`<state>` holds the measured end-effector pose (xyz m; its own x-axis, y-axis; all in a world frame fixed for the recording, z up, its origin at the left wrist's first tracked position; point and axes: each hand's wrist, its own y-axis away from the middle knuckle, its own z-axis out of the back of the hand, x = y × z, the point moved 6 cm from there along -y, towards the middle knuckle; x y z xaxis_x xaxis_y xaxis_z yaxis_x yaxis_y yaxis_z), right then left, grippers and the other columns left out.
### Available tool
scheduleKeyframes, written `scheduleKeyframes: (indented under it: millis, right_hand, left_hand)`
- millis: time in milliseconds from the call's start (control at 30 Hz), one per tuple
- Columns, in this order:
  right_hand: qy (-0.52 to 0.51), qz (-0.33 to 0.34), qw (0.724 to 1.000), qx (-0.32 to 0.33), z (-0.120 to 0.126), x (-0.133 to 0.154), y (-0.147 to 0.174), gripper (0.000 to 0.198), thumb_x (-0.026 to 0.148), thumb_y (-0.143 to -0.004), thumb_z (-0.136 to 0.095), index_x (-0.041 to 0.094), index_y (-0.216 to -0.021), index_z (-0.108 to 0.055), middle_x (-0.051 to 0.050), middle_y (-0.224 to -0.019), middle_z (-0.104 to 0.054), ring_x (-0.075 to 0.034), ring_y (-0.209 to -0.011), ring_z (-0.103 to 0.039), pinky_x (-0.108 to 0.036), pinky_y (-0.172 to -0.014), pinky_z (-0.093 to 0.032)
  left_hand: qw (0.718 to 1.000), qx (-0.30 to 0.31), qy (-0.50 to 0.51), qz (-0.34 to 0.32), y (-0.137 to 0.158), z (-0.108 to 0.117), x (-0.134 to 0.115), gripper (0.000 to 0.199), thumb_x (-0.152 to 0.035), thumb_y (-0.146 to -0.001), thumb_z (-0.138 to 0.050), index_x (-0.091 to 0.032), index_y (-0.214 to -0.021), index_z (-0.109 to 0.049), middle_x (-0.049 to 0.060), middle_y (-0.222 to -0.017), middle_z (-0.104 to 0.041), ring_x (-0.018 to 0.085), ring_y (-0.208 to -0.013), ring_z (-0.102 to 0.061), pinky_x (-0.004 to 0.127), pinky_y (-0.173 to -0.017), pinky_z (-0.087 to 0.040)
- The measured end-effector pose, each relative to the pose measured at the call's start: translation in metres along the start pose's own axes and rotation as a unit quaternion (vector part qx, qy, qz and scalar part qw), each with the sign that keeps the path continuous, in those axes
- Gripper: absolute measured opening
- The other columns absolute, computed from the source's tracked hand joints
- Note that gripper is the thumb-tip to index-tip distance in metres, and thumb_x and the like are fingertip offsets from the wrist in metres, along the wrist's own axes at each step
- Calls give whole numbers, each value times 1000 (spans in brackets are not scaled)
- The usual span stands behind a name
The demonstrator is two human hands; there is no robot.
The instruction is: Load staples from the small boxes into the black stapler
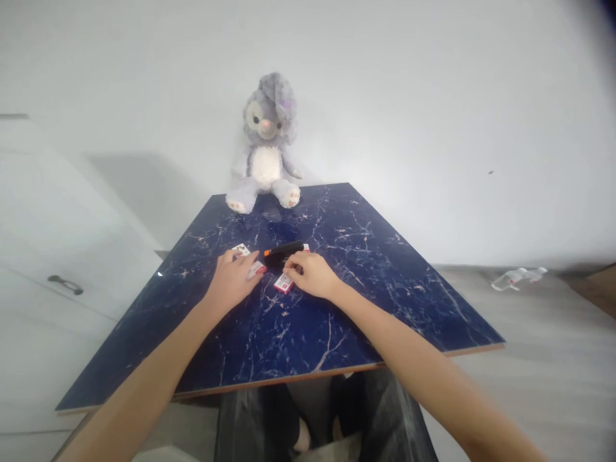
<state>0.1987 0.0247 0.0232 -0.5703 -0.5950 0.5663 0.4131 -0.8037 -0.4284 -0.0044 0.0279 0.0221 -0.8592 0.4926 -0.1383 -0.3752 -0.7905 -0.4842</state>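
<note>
My left hand (pixel 231 277) rests low over the blue tabletop, its thumb and fingers closed around a small red-and-white box (pixel 256 269). Just beyond its fingers lies another small white packet (pixel 240 248), partly covered by them. My right hand (pixel 312 274) pinches the upper end of a second red-and-white box (pixel 283 283), which lies at a slant on the table. Between the hands, slightly farther off, is a black case-like object (pixel 285 251) with an orange tip at its left end. Behind its right end shows a bit of another red-and-white box (pixel 307 248).
A grey plush rabbit (pixel 266 167) sits at the far edge of the dark blue marbled table (pixel 366 308), against the white wall. A white cabinet with a dark handle (pixel 66 284) stands at the left. Clear plastic wrapping (pixel 518 278) lies on the floor at right.
</note>
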Motion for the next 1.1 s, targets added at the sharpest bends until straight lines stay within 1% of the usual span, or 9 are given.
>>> scheduleKeyframes:
  millis: [133,200,300,400,467,533,667,933,1100]
  right_hand:
    - [-169,5,986,-15,-4,9,2,31,33,-90,-64,21,-119,-64,-6,-105,-71,-17,-89,-68,-29,-83,-52]
    - [-251,-11,968,3,-9,11,2,42,40,-90,-65,22,-127,-58,-6,-108,-71,-17,-85,-69,-30,-79,-54]
    - [-335,-40,941,21,-15,8,2,41,42,-87,-67,20,-121,-61,-5,-102,-73,-18,-83,-70,-31,-80,-56]
    - [-382,-87,920,3,-17,-5,0,41,41,-83,-72,18,-116,-63,-6,-98,-74,-19,-84,-71,-32,-79,-56]
    - [-401,-110,909,-12,-18,-15,-2,44,41,-81,-74,18,-116,-63,-7,-98,-74,-19,-83,-71,-31,-77,-57]
    - [-409,-117,905,-11,-19,-23,-3,44,41,-80,-75,17,-116,-63,-7,-96,-75,-19,-81,-71,-31,-76,-57]
    - [-391,-114,913,27,-23,-26,-2,41,42,-80,-75,17,-110,-64,-6,-93,-75,-18,-78,-70,-31,-75,-56]
    - [-380,-93,916,83,-28,-17,2,41,40,-77,-78,17,-110,-67,-4,-90,-75,-18,-79,-71,-29,-74,-57]
    - [-398,-84,910,77,-28,-13,1,43,38,-79,-78,18,-115,-67,-5,-97,-75,-18,-84,-71,-29,-78,-58]
  left_hand:
    - [993,-70,87,-30,1,14,-22,40,-40,-86,-67,-23,-123,-67,12,-118,-70,34,-118,-51,52,-105,-37]
    - [988,-68,126,-61,3,19,-35,36,-39,-88,-67,-25,-121,-68,10,-117,-70,32,-115,-54,50,-105,-39]
    - [981,-71,167,-72,6,26,-43,36,-39,-87,-68,-26,-120,-68,9,-119,-70,30,-114,-56,48,-106,-40]
    - [963,-89,255,1,5,31,-27,46,-41,-89,-63,-24,-132,-60,10,-131,-63,28,-115,-58,45,-104,-43]
    - [935,-41,348,57,4,21,-13,47,-43,-95,-53,-22,-137,-57,11,-128,-65,25,-108,-62,41,-96,-48]
    - [909,27,405,91,4,7,-6,48,-45,-98,-46,-22,-139,-56,9,-112,-72,22,-95,-65,37,-89,-51]
    - [898,63,417,124,4,-7,-3,54,-45,-96,-50,-22,-145,-50,5,-88,-73,20,-80,-67,36,-85,-53]
    - [809,129,547,173,5,-10,-4,42,-43,-88,-63,-21,-124,-59,8,-101,-72,17,-79,-67,28,-66,-56]
    - [806,127,555,163,6,-10,-3,43,-39,-80,-75,-18,-116,-65,10,-107,-73,17,-80,-68,32,-77,-56]
